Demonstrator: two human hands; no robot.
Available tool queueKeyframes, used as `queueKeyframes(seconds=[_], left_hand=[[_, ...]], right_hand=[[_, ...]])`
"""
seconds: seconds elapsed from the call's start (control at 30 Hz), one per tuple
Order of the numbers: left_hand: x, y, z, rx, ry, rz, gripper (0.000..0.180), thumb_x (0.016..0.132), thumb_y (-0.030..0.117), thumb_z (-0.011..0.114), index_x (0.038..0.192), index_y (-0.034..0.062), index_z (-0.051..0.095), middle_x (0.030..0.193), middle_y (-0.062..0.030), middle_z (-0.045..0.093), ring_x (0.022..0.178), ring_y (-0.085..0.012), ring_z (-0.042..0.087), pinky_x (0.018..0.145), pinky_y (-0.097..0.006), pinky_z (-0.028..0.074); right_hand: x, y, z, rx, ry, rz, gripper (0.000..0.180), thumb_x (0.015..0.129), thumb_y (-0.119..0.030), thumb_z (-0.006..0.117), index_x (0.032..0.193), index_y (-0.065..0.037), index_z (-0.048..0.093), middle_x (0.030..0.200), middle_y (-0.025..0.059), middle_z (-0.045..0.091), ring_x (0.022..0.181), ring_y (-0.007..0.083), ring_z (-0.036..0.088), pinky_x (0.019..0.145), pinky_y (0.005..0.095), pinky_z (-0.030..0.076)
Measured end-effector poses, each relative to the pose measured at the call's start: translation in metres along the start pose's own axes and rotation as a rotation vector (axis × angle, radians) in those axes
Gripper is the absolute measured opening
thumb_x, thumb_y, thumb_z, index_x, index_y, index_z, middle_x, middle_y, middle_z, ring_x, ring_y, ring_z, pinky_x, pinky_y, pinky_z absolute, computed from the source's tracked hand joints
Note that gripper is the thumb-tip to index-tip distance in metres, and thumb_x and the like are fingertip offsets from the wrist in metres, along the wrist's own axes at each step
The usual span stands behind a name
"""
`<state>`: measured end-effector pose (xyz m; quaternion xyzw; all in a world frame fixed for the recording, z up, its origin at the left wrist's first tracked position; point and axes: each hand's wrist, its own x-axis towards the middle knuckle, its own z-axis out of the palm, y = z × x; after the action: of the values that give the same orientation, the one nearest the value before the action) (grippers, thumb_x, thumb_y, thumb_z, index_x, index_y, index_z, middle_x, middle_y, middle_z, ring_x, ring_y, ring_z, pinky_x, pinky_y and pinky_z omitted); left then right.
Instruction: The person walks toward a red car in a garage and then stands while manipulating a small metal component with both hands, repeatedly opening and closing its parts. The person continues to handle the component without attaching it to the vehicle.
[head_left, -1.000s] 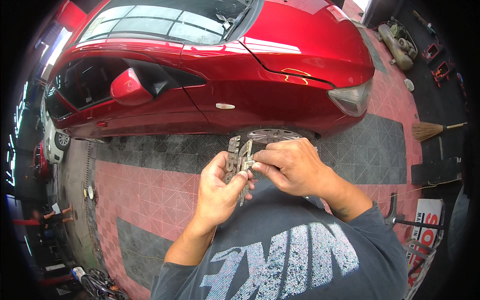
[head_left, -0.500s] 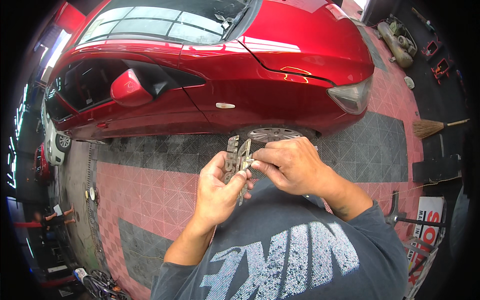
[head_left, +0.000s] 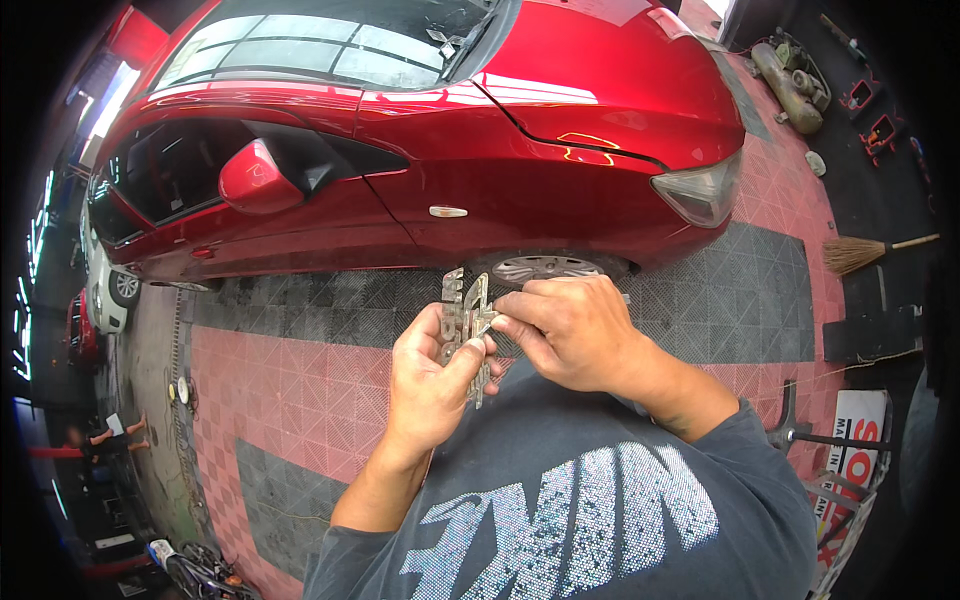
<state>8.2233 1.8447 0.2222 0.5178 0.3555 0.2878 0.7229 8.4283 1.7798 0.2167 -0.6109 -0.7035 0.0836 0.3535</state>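
Note:
My left hand (head_left: 424,388) is closed around several thin car emblems, its thumb pressed across them. One lettered emblem (head_left: 452,292) stands up at the left, with raised dull-metal characters. Beside it a second car emblem (head_left: 479,296) of similar worn silver tilts up between the thumb and fingers. My right hand (head_left: 578,335) pinches at the right edge of this second piece with thumb and forefinger; whatever small bit lies between the tips is mostly hidden. Both hands are in front of my grey shirt, close to the front wheel (head_left: 545,268) of a red car (head_left: 440,165).
The red car fills the far side, its mirror (head_left: 258,175) sticking out toward me. Red and grey tiles (head_left: 290,385) cover the floor. At right are a broom (head_left: 860,255), a compressor (head_left: 790,85) and a metal stand (head_left: 792,435). A motorcycle (head_left: 195,570) is at lower left.
Both hands and the emblems have shifted slightly left. The second emblem has turned a little in my grip, and my right fingers still pinch its edge.

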Motion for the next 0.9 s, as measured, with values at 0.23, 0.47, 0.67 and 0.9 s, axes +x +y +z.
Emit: queueKeyframes(seconds=[0.23,0.47,0.67,0.9], left_hand=[[0.0,0.004,0.0,0.037,0.008,0.015,0.018,0.105,0.0,0.061,0.123,-0.0033,0.062,0.1,-0.01,0.073,0.08,-0.015,0.073,0.063,-0.029,0.064],[-0.001,0.003,-0.005,0.082,0.001,0.039,0.019,0.104,-0.001,0.06,0.122,-0.0037,0.062,0.099,-0.0099,0.073,0.079,-0.0147,0.073,0.064,-0.029,0.064],[0.0,0.005,-0.009,0.023,0.006,0.019,0.019,0.104,0.0,0.063,0.123,-0.0025,0.062,0.098,-0.0099,0.074,0.077,-0.015,0.073,0.064,-0.029,0.064],[-0.002,0.002,-0.005,0.014,-0.014,0.029,0.017,0.105,0.0,0.063,0.122,-0.0028,0.062,0.1,-0.0096,0.074,0.079,-0.0148,0.073,0.064,-0.029,0.064]], right_hand=[[0.001,-0.006,0.001,-0.052,0.039,-0.003,0.015,0.097,-0.027,0.079,0.103,-0.013,0.081,0.077,0.0047,0.072,0.072,0.0303,0.074,0.061,0.0469,0.058],[0.003,-0.005,0.007,0.013,0.031,0.028,0.015,0.097,-0.027,0.079,0.102,-0.013,0.081,0.078,0.005,0.073,0.071,0.0308,0.074,0.061,0.0469,0.057],[0.006,-0.007,0.006,0.086,0.032,0.067,0.015,0.099,-0.026,0.077,0.102,-0.012,0.082,0.079,0.0085,0.074,0.074,0.0336,0.074,0.065,0.0485,0.057],[0.004,-0.003,0.005,0.29,0.001,0.122,0.019,0.102,-0.026,0.074,0.106,-0.009,0.082,0.084,0.0139,0.076,0.078,0.0361,0.075,0.07,0.0489,0.058]])
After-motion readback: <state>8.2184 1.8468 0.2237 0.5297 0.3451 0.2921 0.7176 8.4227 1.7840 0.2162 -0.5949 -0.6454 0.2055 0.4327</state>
